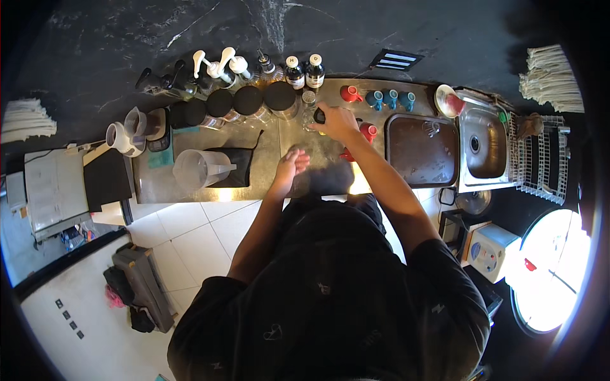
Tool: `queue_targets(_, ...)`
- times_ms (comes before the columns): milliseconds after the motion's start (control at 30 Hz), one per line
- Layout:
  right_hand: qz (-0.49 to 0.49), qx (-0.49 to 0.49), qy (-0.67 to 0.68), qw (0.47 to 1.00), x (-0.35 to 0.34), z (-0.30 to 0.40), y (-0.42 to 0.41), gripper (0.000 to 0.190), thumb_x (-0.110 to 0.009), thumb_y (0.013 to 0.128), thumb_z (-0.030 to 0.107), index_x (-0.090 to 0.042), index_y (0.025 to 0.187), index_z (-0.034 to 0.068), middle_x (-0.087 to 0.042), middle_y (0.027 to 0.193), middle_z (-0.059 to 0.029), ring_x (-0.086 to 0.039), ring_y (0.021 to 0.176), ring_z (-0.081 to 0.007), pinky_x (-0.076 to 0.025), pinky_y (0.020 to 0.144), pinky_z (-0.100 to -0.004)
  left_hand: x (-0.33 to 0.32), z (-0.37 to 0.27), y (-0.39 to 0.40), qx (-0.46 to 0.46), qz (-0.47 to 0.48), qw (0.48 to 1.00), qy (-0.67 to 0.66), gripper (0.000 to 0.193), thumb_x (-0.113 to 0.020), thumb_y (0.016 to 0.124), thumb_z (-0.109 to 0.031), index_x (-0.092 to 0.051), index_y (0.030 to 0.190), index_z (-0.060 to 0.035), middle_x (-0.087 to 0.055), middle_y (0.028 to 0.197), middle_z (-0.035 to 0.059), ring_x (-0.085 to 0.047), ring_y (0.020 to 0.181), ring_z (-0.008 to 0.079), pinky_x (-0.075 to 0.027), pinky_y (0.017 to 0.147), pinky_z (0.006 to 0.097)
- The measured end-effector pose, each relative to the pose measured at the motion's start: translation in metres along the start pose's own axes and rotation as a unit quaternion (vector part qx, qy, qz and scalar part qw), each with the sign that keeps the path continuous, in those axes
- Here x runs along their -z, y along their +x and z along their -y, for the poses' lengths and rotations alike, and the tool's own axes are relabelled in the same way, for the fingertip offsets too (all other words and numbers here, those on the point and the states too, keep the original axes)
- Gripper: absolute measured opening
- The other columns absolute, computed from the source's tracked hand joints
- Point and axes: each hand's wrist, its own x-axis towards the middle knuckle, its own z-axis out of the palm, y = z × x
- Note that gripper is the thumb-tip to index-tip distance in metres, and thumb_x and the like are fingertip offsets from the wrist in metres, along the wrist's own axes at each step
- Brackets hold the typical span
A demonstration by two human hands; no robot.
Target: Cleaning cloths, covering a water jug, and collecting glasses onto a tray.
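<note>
In the head view my right hand (338, 125) reaches over the steel counter (262, 181), its fingers around a small dark-topped item (320, 115) that they partly hide. Just left of these fingers stand clear glass shakers (308, 98). My left hand (291, 164) hovers over the counter's front part, fingers apart, nothing in it. Red cups (368, 131) lie beside my right wrist, one partly hidden under the forearm. Behind my right hand are a red cup (351, 94) and several blue cups (391, 98). A clear plastic pitcher (193, 167) rests on the left over a black cloth (238, 166).
Black-lidded jars (281, 97), pump bottles (233, 66) and two white-capped dark bottles (315, 72) line the back wall. At right are a brown tray (419, 152), a steel sink (486, 143) and a wire dish rack (538, 157). A scale (159, 140) stands at far left.
</note>
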Motion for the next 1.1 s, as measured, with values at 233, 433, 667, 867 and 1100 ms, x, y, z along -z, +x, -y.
queue_targets(233, 0.032, -0.019, -0.008, 0.999, -0.031, 0.001, 0.013, 0.068, -0.081, 0.080, 0.055, -0.060, 0.133, 0.018, -0.075, 0.107, -0.0202, -0.072, 0.101, -0.0405, -0.057, 0.090, -0.0505, 0.035, 0.007, -0.021, 0.031, 0.041, 0.998, 0.033, 0.031, -0.051, 0.109, -0.033, -0.063, 0.125, -0.0091, -0.075, 0.107, 0.0070, -0.071, 0.092, 0.0151, -0.053, 0.082, 0.0305)
queue_targets(433, -0.003, -0.072, 0.024, 0.997, -0.014, -0.017, -0.015, 0.069, -0.079, 0.083, 0.052, -0.054, 0.139, 0.018, -0.074, 0.106, -0.0220, -0.073, 0.098, -0.0418, -0.058, 0.086, -0.0517, 0.027, -0.018, -0.013, 0.026, 0.040, 0.997, 0.065, 0.034, -0.052, 0.109, -0.036, -0.064, 0.124, -0.0078, -0.075, 0.108, 0.0072, -0.071, 0.094, 0.0154, -0.052, 0.084, 0.0306)
queue_targets(667, -0.076, -0.248, 0.591, 0.764, 0.007, -0.076, -0.151, 0.058, -0.077, 0.088, 0.018, -0.049, 0.137, 0.006, -0.066, 0.115, -0.0169, -0.068, 0.095, -0.0314, -0.056, 0.081, -0.0418, -0.048, -0.039, 0.007, -0.097, 0.103, 0.958, 0.248, 0.025, -0.060, 0.105, -0.028, -0.067, 0.109, -0.0041, -0.067, 0.086, 0.0030, -0.061, 0.074, 0.0093, -0.049, 0.068, 0.0243)
queue_targets(867, -0.259, -0.237, 0.841, 0.411, 0.006, -0.181, -0.274, 0.048, -0.055, 0.089, 0.007, -0.052, 0.137, 0.006, -0.066, 0.119, -0.0182, -0.069, 0.097, -0.0322, -0.058, 0.088, -0.0441, -0.256, -0.064, 0.048, -0.237, 0.260, 0.837, 0.420, 0.024, -0.062, 0.104, -0.021, -0.060, 0.122, -0.0048, -0.069, 0.096, 0.0064, -0.067, 0.088, 0.0139, -0.054, 0.081, 0.0312)
queue_targets(1100, -0.262, -0.338, 0.846, 0.319, 0.018, -0.264, -0.376, 0.036, -0.059, 0.097, 0.013, -0.057, 0.129, -0.003, -0.071, 0.114, -0.0207, -0.073, 0.085, -0.0254, -0.062, 0.076, -0.0350, -0.440, 0.010, 0.156, -0.355, 0.178, 0.580, 0.711, 0.070, -0.076, 0.092, -0.035, -0.042, 0.147, -0.0089, -0.063, 0.130, 0.0215, -0.068, 0.114, 0.0355, -0.056, 0.091, 0.0453)
